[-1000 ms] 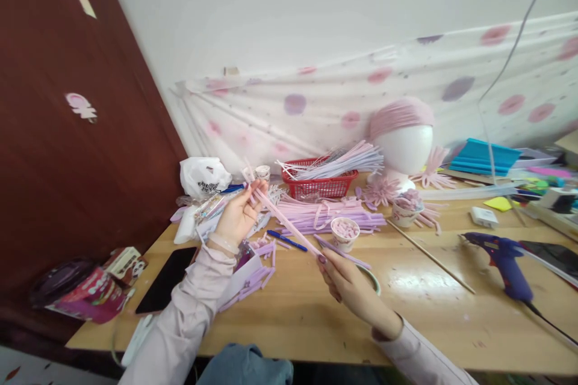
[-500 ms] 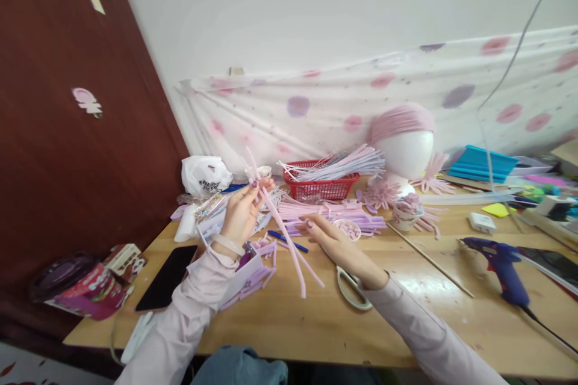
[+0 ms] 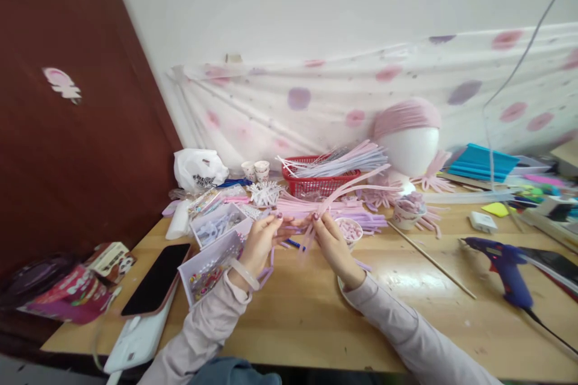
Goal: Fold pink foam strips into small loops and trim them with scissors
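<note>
Several pink pipe cleaners point(image 3: 350, 187) are pinched in my right hand point(image 3: 336, 246). Their long ends fan up to the right, and short blurred ends hang below my fingertips. Close on the left is my left hand point(image 3: 259, 246), thumb and forefinger pressed together, other fingers stretched toward the right fingertips. Whatever the left pinch holds is too small and blurred to make out. Behind both hands lie bundles of pink and purple pipe cleaners point(image 3: 372, 222). A paper cup of pink pieces point(image 3: 351, 230) stands just beyond my right hand, and scissors are mostly hidden under that forearm.
White boxes of beads point(image 3: 192, 289) and a phone point(image 3: 156, 280) lie left. A red basket point(image 3: 316, 185) of pipe cleaners and a white foam head point(image 3: 413, 147) stand at the back. Right are a wooden stick point(image 3: 433, 260) and a blue glue gun point(image 3: 501, 261).
The pink pipe cleaners have gone from my left hand to my right, their long ends now pointing up right. My right hand has moved left, beside my left. The view has shifted slightly.
</note>
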A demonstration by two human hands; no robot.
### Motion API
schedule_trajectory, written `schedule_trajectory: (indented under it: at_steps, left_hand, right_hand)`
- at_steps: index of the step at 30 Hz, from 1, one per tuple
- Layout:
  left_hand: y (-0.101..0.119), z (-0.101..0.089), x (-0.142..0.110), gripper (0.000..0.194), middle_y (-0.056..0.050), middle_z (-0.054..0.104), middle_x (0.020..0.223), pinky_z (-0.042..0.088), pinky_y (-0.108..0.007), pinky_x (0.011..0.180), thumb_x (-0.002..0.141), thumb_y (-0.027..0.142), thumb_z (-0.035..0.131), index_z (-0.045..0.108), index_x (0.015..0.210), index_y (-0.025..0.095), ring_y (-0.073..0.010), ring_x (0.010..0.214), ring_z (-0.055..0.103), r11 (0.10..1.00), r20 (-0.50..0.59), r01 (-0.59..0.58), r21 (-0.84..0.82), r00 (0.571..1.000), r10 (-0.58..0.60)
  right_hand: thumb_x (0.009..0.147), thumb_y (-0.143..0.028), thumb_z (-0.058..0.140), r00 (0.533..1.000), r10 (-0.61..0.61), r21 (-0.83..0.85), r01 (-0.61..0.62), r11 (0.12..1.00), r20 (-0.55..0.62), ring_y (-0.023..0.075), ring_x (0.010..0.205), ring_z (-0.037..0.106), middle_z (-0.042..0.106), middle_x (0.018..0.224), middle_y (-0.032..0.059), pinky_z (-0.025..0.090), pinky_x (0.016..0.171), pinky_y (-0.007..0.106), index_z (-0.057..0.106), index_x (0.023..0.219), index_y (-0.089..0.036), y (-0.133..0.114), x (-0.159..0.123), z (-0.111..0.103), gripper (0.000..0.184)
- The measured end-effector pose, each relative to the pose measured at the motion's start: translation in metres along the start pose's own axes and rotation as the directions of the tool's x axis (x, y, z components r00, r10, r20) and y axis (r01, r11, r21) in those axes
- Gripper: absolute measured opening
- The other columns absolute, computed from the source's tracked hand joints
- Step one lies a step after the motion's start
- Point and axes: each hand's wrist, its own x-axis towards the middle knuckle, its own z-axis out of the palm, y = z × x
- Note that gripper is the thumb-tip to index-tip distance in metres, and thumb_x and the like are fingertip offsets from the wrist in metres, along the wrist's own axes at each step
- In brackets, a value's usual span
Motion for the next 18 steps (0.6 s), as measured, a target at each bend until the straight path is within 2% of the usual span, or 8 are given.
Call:
schedule_trajectory:
  at_steps: [3, 5, 7, 11, 14, 18]
  left_hand:
    - [-0.019, 0.0, -0.003, 0.024, -0.008, 0.07, 0.082, 0.05, -0.034, 0.072, 0.072, 0.037, 0.064, 0.065, 0.079, 0.013, -0.0204, 0.072, 0.066, 0.993, 0.046, 0.045, 0.108, 0.998, -0.05]
    - [-0.029, 0.001, -0.003, 0.027, -0.008, 0.07, 0.08, 0.049, -0.033, 0.075, 0.073, 0.04, 0.064, 0.065, 0.078, 0.013, -0.0212, 0.076, 0.066, 0.989, 0.083, 0.04, 0.141, 0.995, -0.052]
    - [-0.035, 0.004, -0.004, 0.029, -0.008, 0.07, 0.08, 0.048, -0.034, 0.075, 0.074, 0.041, 0.063, 0.065, 0.081, 0.013, -0.0224, 0.08, 0.066, 0.987, 0.165, 0.087, 0.137, 0.98, -0.109]
    - [-0.036, 0.01, -0.009, 0.028, -0.01, 0.07, 0.078, 0.049, -0.031, 0.066, 0.077, 0.037, 0.061, 0.064, 0.084, 0.011, -0.0204, 0.07, 0.066, 0.955, 0.363, 0.29, 0.068, 0.884, -0.294]
    - [-0.035, 0.011, -0.014, 0.021, -0.01, 0.069, 0.074, 0.05, -0.028, 0.062, 0.077, 0.03, 0.061, 0.063, 0.084, 0.011, -0.0157, 0.059, 0.064, 0.921, 0.393, 0.39, 0.002, 0.847, -0.359]
    - [-0.039, 0.006, -0.017, 0.015, -0.009, 0.067, 0.07, 0.05, -0.028, 0.061, 0.08, 0.025, 0.059, 0.062, 0.083, 0.011, -0.014, 0.055, 0.063, 0.88, 0.432, 0.474, -0.033, 0.801, -0.415]
  right_hand:
    - [0.088, -0.046, 0.043, 0.995, -0.058, -0.147, 0.045, 0.988, -0.085, 0.0197, 0.088, 0.06, 0.067, 0.091, 0.0053, 0.044, 0.084, 0.035, 0.053, 0.091, -0.021, 0.002, -0.003, -0.005, 0.027]
    - [0.09, -0.044, 0.04, 0.993, -0.064, -0.173, 0.046, 0.984, -0.1, 0.0203, 0.091, 0.06, 0.068, 0.094, 0.0063, 0.043, 0.087, 0.037, 0.053, 0.094, -0.021, 0.003, -0.005, -0.006, 0.026]
    - [0.091, -0.043, 0.039, 0.993, -0.047, -0.183, 0.027, 0.983, -0.109, 0.0204, 0.093, 0.06, 0.069, 0.095, 0.0068, 0.041, 0.089, 0.038, 0.052, 0.093, -0.021, 0.004, -0.006, -0.007, 0.026]
    - [0.091, -0.045, 0.039, 0.996, -0.006, -0.214, -0.014, 0.977, -0.093, 0.0197, 0.086, 0.062, 0.069, 0.097, 0.0078, 0.045, 0.082, 0.037, 0.048, 0.096, -0.021, 0.006, -0.008, -0.006, 0.027]
    - [0.091, -0.044, 0.038, 0.997, -0.01, -0.246, -0.008, 0.969, -0.072, 0.019, 0.085, 0.061, 0.067, 0.1, 0.0082, 0.046, 0.081, 0.036, 0.046, 0.099, -0.021, 0.007, -0.01, -0.004, 0.025]
    - [0.092, -0.041, 0.038, 1.0, -0.023, -0.285, 0.017, 0.958, -0.017, 0.0195, 0.092, 0.059, 0.065, 0.105, 0.0092, 0.044, 0.084, 0.036, 0.046, 0.101, -0.021, 0.006, -0.012, -0.003, 0.023]
